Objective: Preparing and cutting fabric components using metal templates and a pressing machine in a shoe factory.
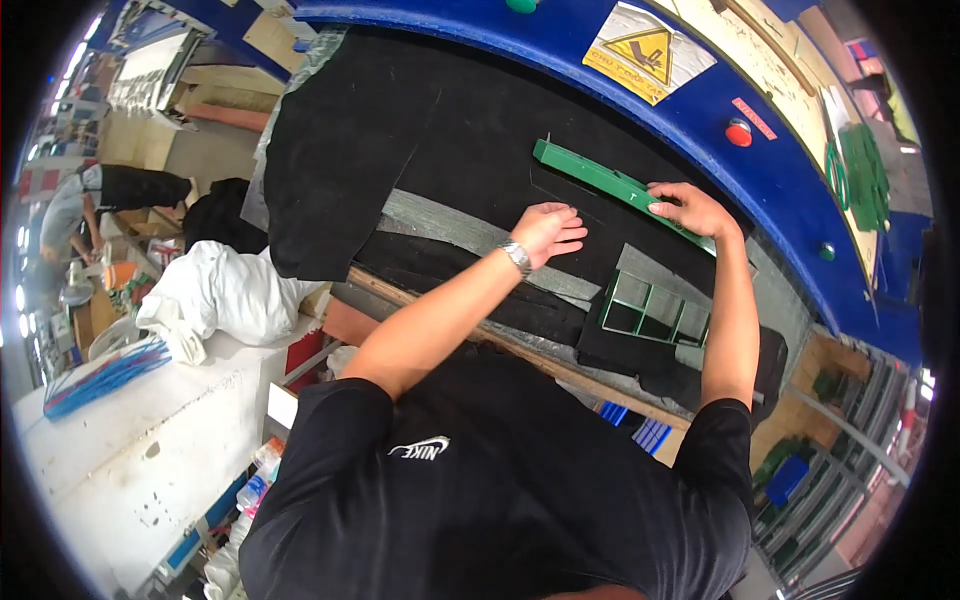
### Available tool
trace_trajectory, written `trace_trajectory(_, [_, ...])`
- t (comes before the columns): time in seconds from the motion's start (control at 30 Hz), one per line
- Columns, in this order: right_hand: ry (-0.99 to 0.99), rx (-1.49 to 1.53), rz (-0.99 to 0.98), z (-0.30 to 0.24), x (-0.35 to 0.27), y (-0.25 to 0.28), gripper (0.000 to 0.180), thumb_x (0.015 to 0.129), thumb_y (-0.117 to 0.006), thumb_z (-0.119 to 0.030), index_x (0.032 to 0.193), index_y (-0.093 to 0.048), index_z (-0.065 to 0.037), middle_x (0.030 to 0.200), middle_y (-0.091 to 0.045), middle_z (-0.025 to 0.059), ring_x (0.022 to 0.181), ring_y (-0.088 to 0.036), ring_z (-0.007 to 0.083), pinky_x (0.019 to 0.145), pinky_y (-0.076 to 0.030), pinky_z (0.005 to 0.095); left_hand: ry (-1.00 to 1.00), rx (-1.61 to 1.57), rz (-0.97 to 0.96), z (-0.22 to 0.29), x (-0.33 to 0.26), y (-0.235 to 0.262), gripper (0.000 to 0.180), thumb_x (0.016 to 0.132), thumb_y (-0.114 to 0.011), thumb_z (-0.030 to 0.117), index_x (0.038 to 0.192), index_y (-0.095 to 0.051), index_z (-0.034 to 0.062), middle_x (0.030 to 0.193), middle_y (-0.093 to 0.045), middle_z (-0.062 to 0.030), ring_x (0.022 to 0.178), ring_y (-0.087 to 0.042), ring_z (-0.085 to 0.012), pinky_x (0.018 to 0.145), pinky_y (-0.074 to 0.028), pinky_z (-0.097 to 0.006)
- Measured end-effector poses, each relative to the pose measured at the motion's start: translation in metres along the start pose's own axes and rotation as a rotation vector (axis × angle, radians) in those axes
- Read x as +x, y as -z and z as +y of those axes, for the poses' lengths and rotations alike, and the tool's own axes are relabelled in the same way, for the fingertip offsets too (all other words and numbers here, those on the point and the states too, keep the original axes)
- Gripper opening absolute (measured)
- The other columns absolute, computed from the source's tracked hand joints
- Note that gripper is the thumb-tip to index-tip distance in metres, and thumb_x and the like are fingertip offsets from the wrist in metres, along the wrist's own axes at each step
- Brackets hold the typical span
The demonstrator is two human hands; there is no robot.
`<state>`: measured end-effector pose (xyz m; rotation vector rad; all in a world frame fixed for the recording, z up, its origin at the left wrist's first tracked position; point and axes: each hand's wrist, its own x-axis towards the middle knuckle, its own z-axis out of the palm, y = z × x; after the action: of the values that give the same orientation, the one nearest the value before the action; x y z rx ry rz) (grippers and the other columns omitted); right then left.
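My right hand (pixel 697 212) grips the right part of a long, narrow green cutting die (pixel 590 174), thumb on the near side and fingers over the far side. The die lies aslant on dark sheet material (pixel 470 110). To its left, my left hand (pixel 550 234) hovers over the black sheet with its fingers apart, and I see nothing held in it. A second green cutting die (pixel 642 303), a frame split into several compartments, rests nearer to me, below the right hand. A grey strip (pixel 450 228) of bared bed shows beneath the left forearm.
Across the far side runs a blue machine beam (pixel 490 35) with a red button (pixel 738 132) and green buttons. At left stand a white table (pixel 130 450) and a white cloth bundle (pixel 225 300). Another person (pixel 75 215) bends over at far left. Racks (pixel 850 470) stand at right.
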<state>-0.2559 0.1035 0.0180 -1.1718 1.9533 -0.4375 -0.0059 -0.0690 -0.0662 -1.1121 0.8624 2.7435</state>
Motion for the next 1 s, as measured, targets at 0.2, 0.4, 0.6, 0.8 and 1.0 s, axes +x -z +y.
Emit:
trace_trajectory(0.2, [0.259,0.044,0.088,0.026,0.014,-0.006,0.030,0.101,-0.058,-0.027,0.106,-0.064,0.002,0.090,-0.060,0.0095,0.088,-0.057,0.0183,0.081,-0.047,0.0332,-0.274,0.242,0.329,-0.020,0.040,-0.019,0.027,0.089,-0.070,0.019,0.071,-0.068,-0.0002,0.071,-0.071,-0.0137,0.062,-0.072,-0.0234,0.052,-0.057,-0.036])
trace_trajectory(0.4, [0.177,0.136,0.109,0.042,0.007,-0.014,0.023,0.101,-0.057,-0.020,0.096,-0.065,0.001,0.081,-0.052,-0.0031,0.078,-0.046,0.0092,0.072,-0.041,0.0270,-0.298,-0.002,0.494,-0.054,0.051,-0.052,0.033,0.094,-0.059,0.021,0.117,-0.061,-0.0032,0.084,-0.070,-0.0122,0.068,-0.074,-0.0257,0.051,-0.060,-0.035])
trace_trajectory(0.6, [0.166,0.151,0.060,0.037,0.009,-0.005,0.025,0.102,-0.056,-0.022,0.092,-0.062,0.001,0.077,-0.051,-0.0017,0.076,-0.047,0.0096,0.070,-0.040,0.0279,-0.178,-0.254,0.314,-0.052,0.022,-0.062,0.053,0.093,-0.055,0.012,0.142,-0.040,-0.0031,0.128,-0.055,-0.0220,0.115,-0.064,-0.0400,0.088,-0.059,-0.050])
trace_trajectory(0.8, [0.147,0.179,0.042,0.030,0.008,-0.002,0.025,0.101,-0.057,-0.020,0.092,-0.063,0.002,0.077,-0.053,-0.0004,0.076,-0.048,0.0098,0.071,-0.041,0.0280,-0.168,-0.101,0.344,-0.042,0.050,-0.056,0.038,0.096,-0.059,0.016,0.127,-0.053,-0.0036,0.124,-0.062,-0.0204,0.103,-0.071,-0.0344,0.085,-0.060,-0.044])
trace_trajectory(1.0, [0.111,0.187,0.063,0.024,0.001,-0.004,0.024,0.101,-0.057,-0.020,0.089,-0.063,0.000,0.072,-0.048,-0.0036,0.072,-0.044,0.0080,0.067,-0.039,0.0271,-0.119,0.076,0.412,-0.038,0.065,-0.074,0.030,0.092,-0.069,0.021,0.111,-0.061,-0.0005,0.091,-0.071,-0.0133,0.073,-0.073,-0.0233,0.061,-0.060,-0.033])
